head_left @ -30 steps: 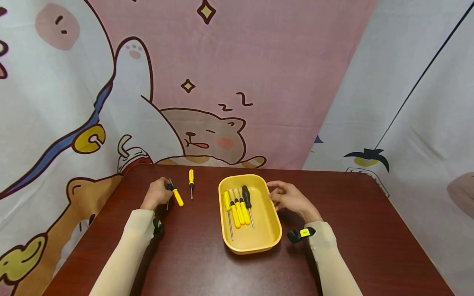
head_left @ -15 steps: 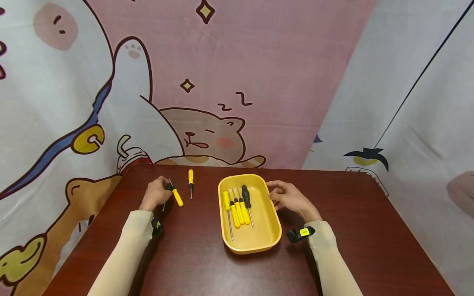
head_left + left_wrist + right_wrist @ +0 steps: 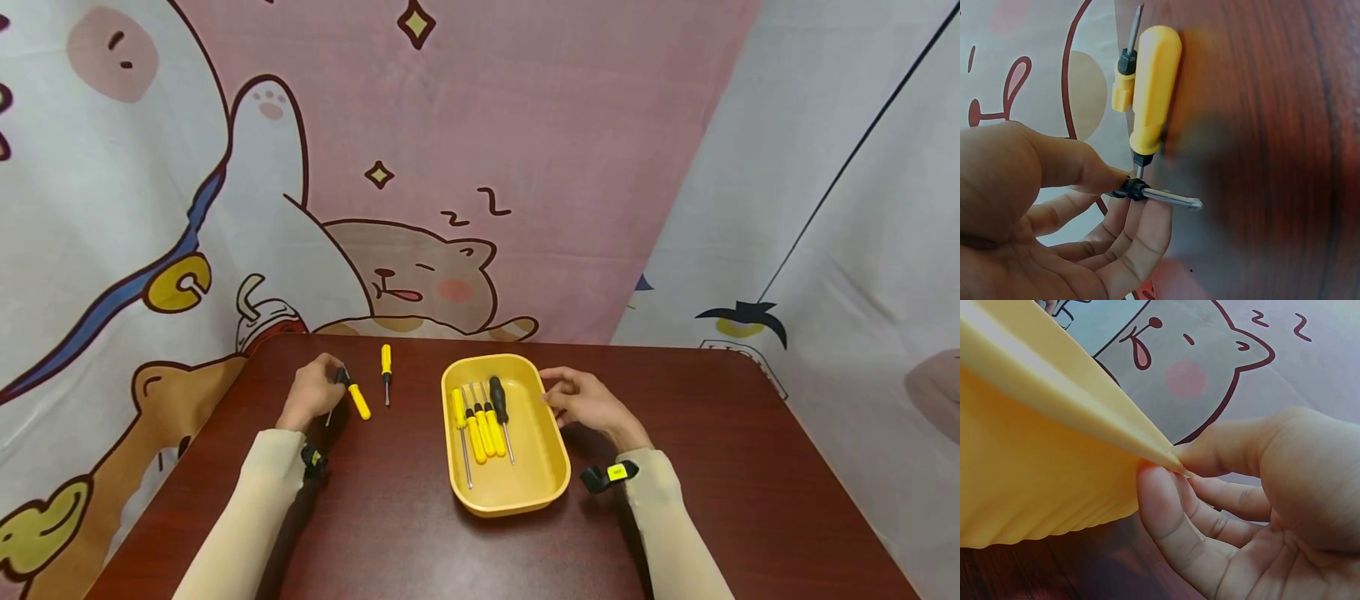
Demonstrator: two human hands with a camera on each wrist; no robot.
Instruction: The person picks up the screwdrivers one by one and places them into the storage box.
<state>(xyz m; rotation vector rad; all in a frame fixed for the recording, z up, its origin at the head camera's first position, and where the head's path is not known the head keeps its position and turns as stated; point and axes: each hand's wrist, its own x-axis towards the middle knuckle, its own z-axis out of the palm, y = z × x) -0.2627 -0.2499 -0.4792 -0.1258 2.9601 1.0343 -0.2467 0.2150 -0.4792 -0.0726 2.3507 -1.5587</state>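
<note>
My left hand (image 3: pixel 330 385) pinches a small screwdriver (image 3: pixel 1163 195) by its black collar between thumb and fingers. Its metal shaft sticks out free and its handle is hidden in the hand. A yellow-handled screwdriver (image 3: pixel 359 402) lies on the dark red table right by those fingertips. Another yellow screwdriver (image 3: pixel 386 371) lies a little further right. My right hand (image 3: pixel 551 393) pinches the right rim of a yellow tray (image 3: pixel 540 450), thumb on top and fingers beneath. Several screwdrivers (image 3: pixel 483 425) lie in the tray, most yellow-handled and one black-handled.
The table (image 3: pixel 712 467) is backed by a hanging cartoon cloth (image 3: pixel 450 167) close behind its far edge. Another cloth hangs on the right. Each wrist wears a small black camera band.
My left hand has turned slightly, swinging the pinched screwdriver's shaft a little to the left. The right hand and the tray have stayed put.
</note>
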